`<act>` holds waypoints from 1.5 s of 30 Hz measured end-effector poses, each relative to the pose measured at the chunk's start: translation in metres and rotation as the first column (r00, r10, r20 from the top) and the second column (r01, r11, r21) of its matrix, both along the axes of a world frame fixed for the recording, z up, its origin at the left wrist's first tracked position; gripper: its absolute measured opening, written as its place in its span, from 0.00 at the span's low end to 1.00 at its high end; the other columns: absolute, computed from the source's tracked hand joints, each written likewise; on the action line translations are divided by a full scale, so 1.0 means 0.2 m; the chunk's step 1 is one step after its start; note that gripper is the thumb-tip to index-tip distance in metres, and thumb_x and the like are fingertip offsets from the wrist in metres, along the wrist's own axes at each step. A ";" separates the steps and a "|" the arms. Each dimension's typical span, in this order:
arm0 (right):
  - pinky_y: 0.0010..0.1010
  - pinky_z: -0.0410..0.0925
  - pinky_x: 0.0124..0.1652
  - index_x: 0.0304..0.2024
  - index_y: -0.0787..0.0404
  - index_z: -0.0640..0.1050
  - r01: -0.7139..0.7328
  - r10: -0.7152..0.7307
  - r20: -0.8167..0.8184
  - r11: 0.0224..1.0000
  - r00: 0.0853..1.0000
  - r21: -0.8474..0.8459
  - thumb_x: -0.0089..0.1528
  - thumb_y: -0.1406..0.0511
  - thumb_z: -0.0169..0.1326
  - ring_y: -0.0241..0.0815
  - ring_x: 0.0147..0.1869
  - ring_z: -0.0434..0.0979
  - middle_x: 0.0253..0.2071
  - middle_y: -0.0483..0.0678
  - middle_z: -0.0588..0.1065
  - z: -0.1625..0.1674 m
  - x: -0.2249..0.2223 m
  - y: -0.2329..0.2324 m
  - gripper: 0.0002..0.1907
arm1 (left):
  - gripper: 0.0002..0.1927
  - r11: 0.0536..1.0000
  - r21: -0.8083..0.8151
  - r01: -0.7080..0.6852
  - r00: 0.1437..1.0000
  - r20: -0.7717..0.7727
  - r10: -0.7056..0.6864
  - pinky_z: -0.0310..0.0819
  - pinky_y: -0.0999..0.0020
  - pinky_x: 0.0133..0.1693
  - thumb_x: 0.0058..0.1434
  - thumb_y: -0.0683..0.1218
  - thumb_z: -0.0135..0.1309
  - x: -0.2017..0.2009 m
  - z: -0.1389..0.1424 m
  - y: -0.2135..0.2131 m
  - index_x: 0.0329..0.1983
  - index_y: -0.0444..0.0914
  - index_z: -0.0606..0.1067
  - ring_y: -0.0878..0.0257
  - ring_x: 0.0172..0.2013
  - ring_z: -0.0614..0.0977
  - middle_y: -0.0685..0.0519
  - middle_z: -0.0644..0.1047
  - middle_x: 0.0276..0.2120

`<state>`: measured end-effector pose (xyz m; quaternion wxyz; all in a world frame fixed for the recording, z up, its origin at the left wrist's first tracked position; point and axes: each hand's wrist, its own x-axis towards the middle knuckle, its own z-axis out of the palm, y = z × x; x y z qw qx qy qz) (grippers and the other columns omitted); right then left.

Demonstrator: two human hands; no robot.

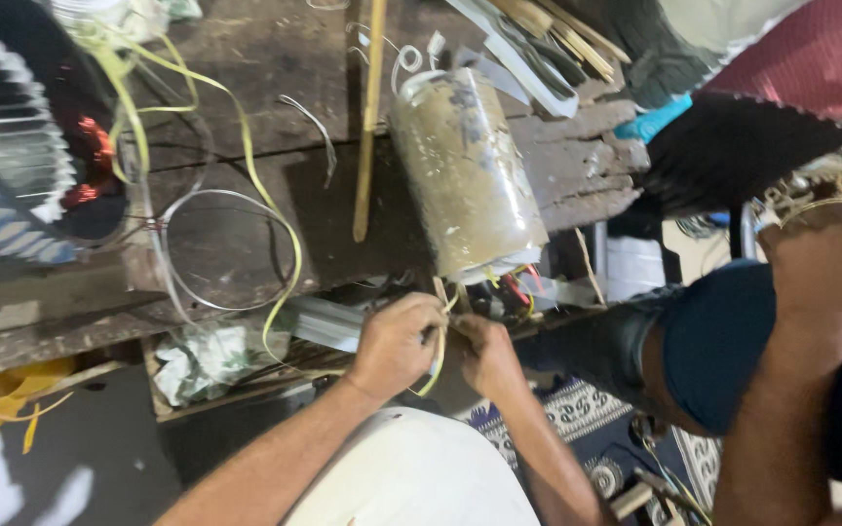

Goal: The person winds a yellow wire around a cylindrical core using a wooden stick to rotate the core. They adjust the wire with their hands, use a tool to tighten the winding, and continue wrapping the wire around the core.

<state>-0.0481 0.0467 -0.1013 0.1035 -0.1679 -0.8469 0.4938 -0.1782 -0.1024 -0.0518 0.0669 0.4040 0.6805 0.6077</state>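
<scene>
A yellow strip [438,346] is pinched between the left hand [397,341] and right hand [484,353], both clenched on it at the workbench's [246,58] near edge. Directly beyond lies a dirty cylindrical motor [465,175], coloured wires [516,284] protruding from its near end. A wire ring [229,248] lies toward the left edge.

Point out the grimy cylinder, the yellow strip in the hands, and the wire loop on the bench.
Grimy cylinder [465,175], head view: middle of its curved side.
Yellow strip [438,353], head view: stretch between the left hand [397,341] and right hand [484,353].
Wire loop [179,209], head view: upper left arc.
</scene>
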 end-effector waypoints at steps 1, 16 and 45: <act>0.34 0.73 0.46 0.46 0.72 0.76 0.024 -0.026 -0.036 0.998 0.999 -0.056 0.46 0.80 0.43 0.44 0.48 0.82 0.42 0.61 0.80 -0.01 0.00 0.01 0.24 | 0.08 1.000 0.003 0.007 0.998 0.059 -0.007 0.79 0.66 0.41 0.52 0.34 0.63 0.01 -0.01 0.00 0.34 0.35 0.78 0.54 0.39 0.85 0.47 0.82 0.39; 0.35 0.70 0.43 0.44 0.67 0.81 0.194 -0.225 0.040 0.905 0.974 0.378 0.55 0.76 0.56 0.55 0.44 0.78 0.40 0.57 0.78 0.26 -0.11 -0.02 0.15 | 0.08 0.989 -0.084 0.123 0.992 0.023 -0.121 0.79 0.64 0.48 0.53 0.35 0.62 0.03 -0.04 -0.10 0.37 0.34 0.80 0.52 0.49 0.83 0.44 0.79 0.52; 0.32 0.65 0.53 0.40 0.68 0.81 0.162 -0.169 0.008 0.927 0.986 -0.337 0.60 0.71 0.60 0.41 0.54 0.72 0.47 0.50 0.72 0.27 -0.04 -0.02 0.07 | 0.03 0.788 -0.287 0.544 0.695 -0.371 -0.615 0.71 0.56 0.46 0.45 0.39 0.55 -0.07 -0.03 -0.03 0.22 0.39 0.72 0.52 0.44 0.78 0.51 0.76 0.33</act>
